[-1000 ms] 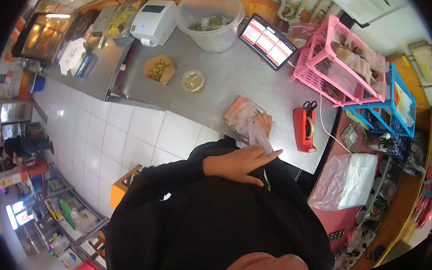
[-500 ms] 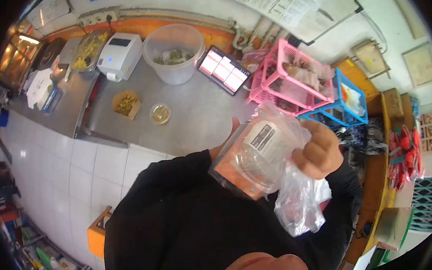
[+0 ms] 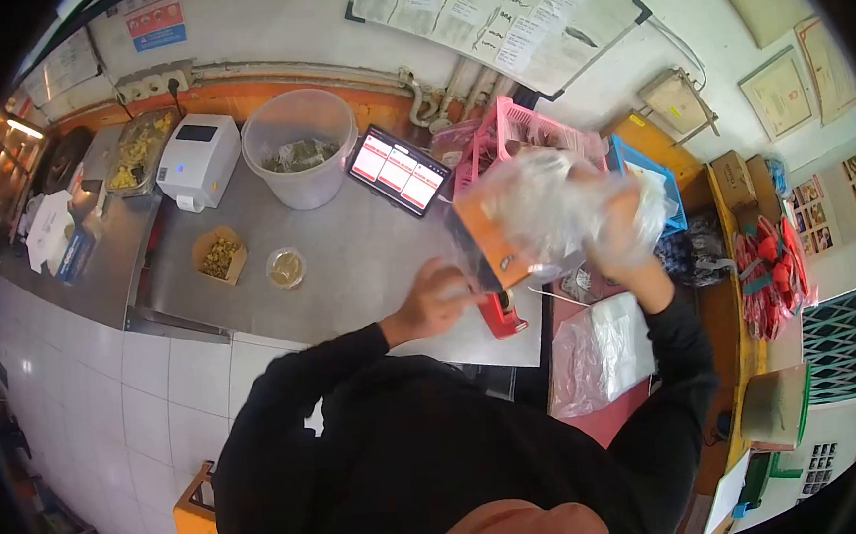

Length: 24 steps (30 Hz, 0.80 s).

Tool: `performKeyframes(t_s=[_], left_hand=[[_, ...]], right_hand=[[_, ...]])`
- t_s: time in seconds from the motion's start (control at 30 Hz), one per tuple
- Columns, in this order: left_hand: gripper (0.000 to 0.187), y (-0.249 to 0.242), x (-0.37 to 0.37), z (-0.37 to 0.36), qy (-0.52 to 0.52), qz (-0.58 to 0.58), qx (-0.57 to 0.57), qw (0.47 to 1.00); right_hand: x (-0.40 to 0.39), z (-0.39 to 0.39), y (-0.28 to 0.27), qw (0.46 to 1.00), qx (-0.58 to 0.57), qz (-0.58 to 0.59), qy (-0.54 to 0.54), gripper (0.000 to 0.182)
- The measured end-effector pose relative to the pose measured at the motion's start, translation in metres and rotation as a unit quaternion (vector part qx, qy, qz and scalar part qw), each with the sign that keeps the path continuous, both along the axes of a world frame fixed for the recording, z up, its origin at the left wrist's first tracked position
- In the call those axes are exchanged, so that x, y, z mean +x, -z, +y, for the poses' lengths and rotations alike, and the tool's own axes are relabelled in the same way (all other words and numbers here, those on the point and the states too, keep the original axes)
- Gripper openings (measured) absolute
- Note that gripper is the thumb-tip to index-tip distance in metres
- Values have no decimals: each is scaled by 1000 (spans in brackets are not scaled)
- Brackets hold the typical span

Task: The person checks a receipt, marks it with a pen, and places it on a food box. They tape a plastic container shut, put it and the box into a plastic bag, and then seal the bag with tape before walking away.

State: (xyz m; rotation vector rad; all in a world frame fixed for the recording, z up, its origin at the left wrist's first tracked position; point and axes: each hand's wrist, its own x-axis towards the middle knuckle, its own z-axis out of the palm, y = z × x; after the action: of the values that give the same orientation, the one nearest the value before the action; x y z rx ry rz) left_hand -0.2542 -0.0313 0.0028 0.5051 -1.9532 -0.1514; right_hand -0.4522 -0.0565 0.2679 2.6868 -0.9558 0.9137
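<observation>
My right hand (image 3: 624,228), blurred by motion, grips a clear plastic bag (image 3: 551,174) and holds it up over the right end of the counter. In the bag is an orange-and-black box (image 3: 495,237); the lidded clear cup seen on it earlier cannot be made out now. My left hand (image 3: 433,301) is off the bag, fingers apart and holding nothing, near a red tape dispenser (image 3: 501,313). To the left on the counter are a clear-lidded sauce cup (image 3: 286,268) and a small cardboard tray of chopped food (image 3: 219,256).
Along the wall stand a white label printer (image 3: 197,162), a big clear bucket (image 3: 303,181) and a lit tablet (image 3: 398,170). Behind the bag are a pink basket (image 3: 537,125) and a blue basket (image 3: 671,190). Folded plastic bags (image 3: 603,349) lie at the right.
The bagged box has moved up and away from my body in my right hand. My left hand has come off it. The tape dispenser and folded bags have come into view.
</observation>
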Motion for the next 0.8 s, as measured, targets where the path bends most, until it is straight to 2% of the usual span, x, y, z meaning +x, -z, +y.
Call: performKeyframes(t_s=[0.03,0.07,0.1,0.13,0.17,0.2,0.27,0.33,0.37,0.43,0.5,0.57,0.6,0.63,0.67,0.7,0.73,0.77,0.8], left_hand=[[35,-5,5,-4,1,-4,0,1000],[31,-18,11,-4,-74,135,51,987],[28,-32,14,-1,-149,270,101,946],[28,-52,14,2,-147,265,107,947],[28,-77,8,5,-104,214,131,962],[29,-89,-1,6,-56,162,153,973],[27,-79,-16,13,-14,139,206,968],[23,-67,-10,21,-24,97,280,955],[23,-66,-10,22,-15,87,284,955],[19,-66,-12,26,-24,-34,268,962],[19,-50,-20,23,-38,-67,279,957],[20,-30,-29,18,-61,-96,283,952],[19,-20,-32,19,-62,-86,324,940],[19,-7,-36,21,-64,-75,364,926],[19,11,-42,26,-73,-77,364,926],[20,33,-45,33,-113,31,460,880],[21,55,-45,38,-159,147,538,815],[24,83,-47,42,-182,165,531,811],[26,104,-51,46,-214,188,521,804]], right_hand=[[0,0,9,991,45,118,39,21],[-1,0,23,965,93,235,75,24],[-9,-12,73,955,120,259,86,24],[-20,-23,137,943,146,282,99,25],[-25,-21,184,948,316,44,18,24],[-24,-10,214,867,451,-203,-63,24],[-4,18,227,866,373,-304,-136,19],[0,31,337,779,485,-391,-65,18],[3,32,341,775,483,-403,-59,18],[10,38,330,805,427,-409,-47,24],[4,41,321,833,374,-405,-43,35],[-21,32,327,830,411,-376,-15,34],[-37,25,330,827,445,-342,12,32],[-63,22,223,698,616,-367,1,29],[-92,6,237,763,512,-393,-18,29],[-139,-11,255,745,493,-450,4,26],[-193,-24,281,776,437,-427,153,26],[-254,-50,345,802,289,-471,228,22],[-273,-45,300,793,276,-340,423,21]])
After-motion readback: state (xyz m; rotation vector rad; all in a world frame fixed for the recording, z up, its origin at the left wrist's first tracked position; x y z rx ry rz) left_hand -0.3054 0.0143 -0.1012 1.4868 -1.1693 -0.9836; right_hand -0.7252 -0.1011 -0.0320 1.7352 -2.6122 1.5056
